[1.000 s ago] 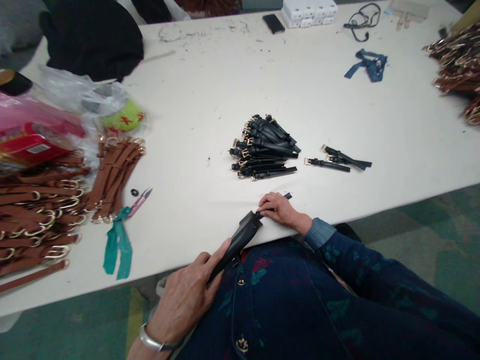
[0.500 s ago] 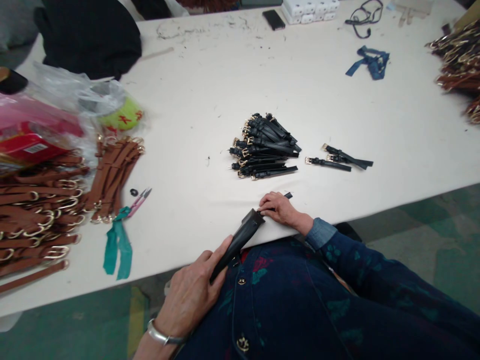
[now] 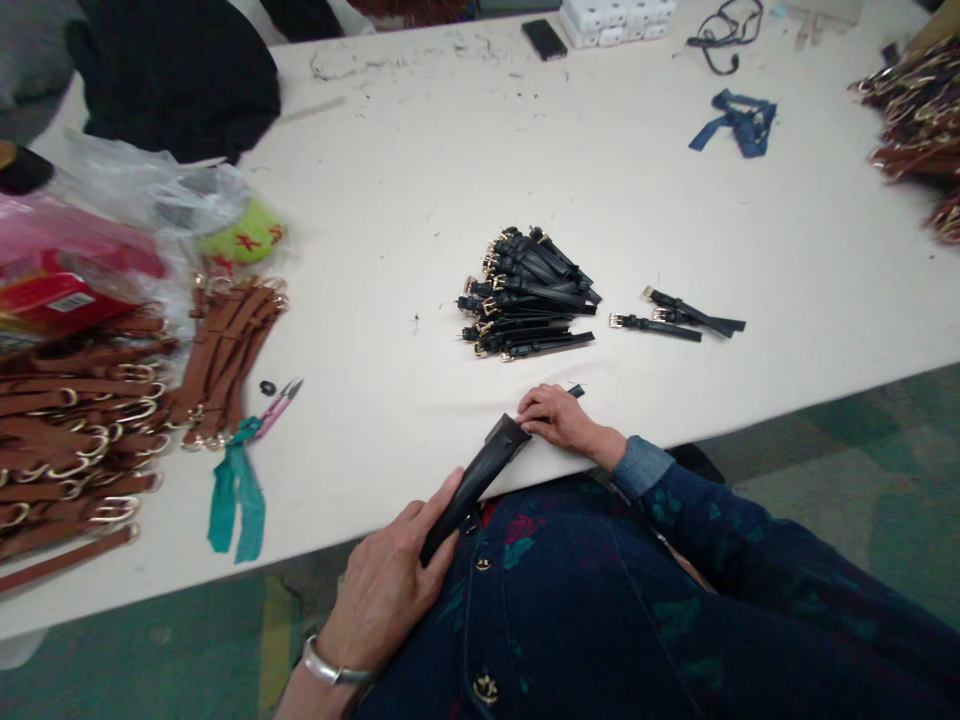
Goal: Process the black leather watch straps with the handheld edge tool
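Note:
My left hand (image 3: 390, 585) grips the near end of a bundle of black straps (image 3: 474, 480) that slants up from my lap onto the white table's front edge (image 3: 360, 520). At the bundle's far end my right hand (image 3: 559, 420) pinches a single black strap, its tip sticking out past the fingers. Just beyond my right hand lies a pile of black straps with gold buckles (image 3: 525, 295). To the right of that pile, three loose black straps (image 3: 675, 318) rest flat on the table.
Brown straps with gold buckles (image 3: 97, 430) are heaped at the left beside plastic bags (image 3: 112, 230), small snips (image 3: 277, 400) and a green ribbon (image 3: 236, 490). More brown straps (image 3: 915, 120) sit far right. A blue ribbon (image 3: 739, 122), phone (image 3: 545, 38), white boxes (image 3: 619, 18) and dark cloth (image 3: 180, 75) lie at the back.
My left hand has slid slightly right and up along the bundle. My right hand and the straps on the table have stayed put.

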Demonstrator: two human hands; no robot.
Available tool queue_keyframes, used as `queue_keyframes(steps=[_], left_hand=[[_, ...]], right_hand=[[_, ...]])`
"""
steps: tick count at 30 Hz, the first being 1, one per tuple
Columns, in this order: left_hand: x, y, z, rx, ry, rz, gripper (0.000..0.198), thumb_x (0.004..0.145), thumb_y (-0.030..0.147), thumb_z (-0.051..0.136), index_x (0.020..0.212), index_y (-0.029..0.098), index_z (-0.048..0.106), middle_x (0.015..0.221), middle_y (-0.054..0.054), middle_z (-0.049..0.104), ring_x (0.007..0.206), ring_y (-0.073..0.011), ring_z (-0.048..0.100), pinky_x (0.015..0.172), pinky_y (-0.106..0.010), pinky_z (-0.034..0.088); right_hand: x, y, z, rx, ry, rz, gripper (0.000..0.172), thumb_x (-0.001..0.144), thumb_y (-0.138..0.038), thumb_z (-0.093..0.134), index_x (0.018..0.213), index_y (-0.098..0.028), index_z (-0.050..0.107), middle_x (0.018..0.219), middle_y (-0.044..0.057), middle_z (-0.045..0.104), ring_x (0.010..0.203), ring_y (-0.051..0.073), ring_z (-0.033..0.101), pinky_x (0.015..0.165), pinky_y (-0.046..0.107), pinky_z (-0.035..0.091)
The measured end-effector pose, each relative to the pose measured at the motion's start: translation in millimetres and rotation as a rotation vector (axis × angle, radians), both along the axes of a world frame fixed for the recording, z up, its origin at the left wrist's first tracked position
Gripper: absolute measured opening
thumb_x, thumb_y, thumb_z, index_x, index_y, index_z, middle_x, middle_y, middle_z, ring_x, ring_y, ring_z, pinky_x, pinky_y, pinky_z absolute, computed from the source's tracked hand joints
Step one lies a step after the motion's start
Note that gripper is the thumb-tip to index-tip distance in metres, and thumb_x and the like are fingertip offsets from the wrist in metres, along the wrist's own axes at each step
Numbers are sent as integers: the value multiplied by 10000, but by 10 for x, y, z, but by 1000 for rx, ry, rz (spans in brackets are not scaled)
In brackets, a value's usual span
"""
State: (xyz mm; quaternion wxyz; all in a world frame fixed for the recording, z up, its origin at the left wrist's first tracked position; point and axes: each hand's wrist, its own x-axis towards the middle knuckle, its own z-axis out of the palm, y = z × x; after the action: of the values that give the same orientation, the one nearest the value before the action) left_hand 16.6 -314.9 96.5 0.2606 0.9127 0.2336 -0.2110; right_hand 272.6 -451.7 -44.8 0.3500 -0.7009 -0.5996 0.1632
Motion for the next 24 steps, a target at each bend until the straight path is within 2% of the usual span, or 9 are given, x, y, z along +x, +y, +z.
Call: queue_keyframes(steps=[7,12,15,17,19,21,24], left_hand=[[-169,115,-145,10,-81,108,601,865,471,423,1429,346,256,1301,-6,573,1170,-202,555,981,-353,452],[-141,106,-66,7,-29,21,580,882,426,395,1435,345,240,1254,-12,603,1045,-198,626,910,-348,493],[-53,76,-70,29,-39,27,589,885,408,392,1443,322,226,1213,-26,628,922,-192,666,819,-333,526],[-33,75,-120,10,-85,54,602,875,410,415,1442,308,238,1250,-26,612,969,-192,657,830,-319,526],[-54,89,-183,-13,-140,102,613,861,423,445,1434,298,265,1328,-20,555,1090,-192,609,909,-316,498],[-104,107,-228,-18,-172,155,626,850,439,466,1429,291,281,1371,-16,508,1161,-193,563,966,-324,466],[-187,123,-227,-4,-155,182,636,840,452,478,1427,302,284,1358,-6,518,1127,-196,588,944,-332,485]], right_hand=[[-5,-2,6,20,12,-1,83,826,-251,638,857,-207,701,922,44,655,865,188,552,764,338,372],[-8,-4,7,24,9,-11,71,815,-245,649,849,-210,701,919,41,654,851,188,549,752,340,372],[-5,1,14,19,21,-5,77,822,-249,639,842,-207,700,917,45,656,851,189,550,757,344,379],[-3,8,28,6,30,-2,84,829,-250,627,844,-207,698,923,50,657,862,193,552,772,354,387],[1,12,52,-7,51,6,92,835,-241,611,858,-206,693,929,53,658,880,197,557,800,370,400],[15,2,87,3,114,21,122,836,-225,596,921,-206,681,949,56,659,908,199,566,840,385,416],[60,-63,144,68,243,-23,284,812,-168,575,1090,-205,624,1079,73,631,1012,198,561,893,382,438]])
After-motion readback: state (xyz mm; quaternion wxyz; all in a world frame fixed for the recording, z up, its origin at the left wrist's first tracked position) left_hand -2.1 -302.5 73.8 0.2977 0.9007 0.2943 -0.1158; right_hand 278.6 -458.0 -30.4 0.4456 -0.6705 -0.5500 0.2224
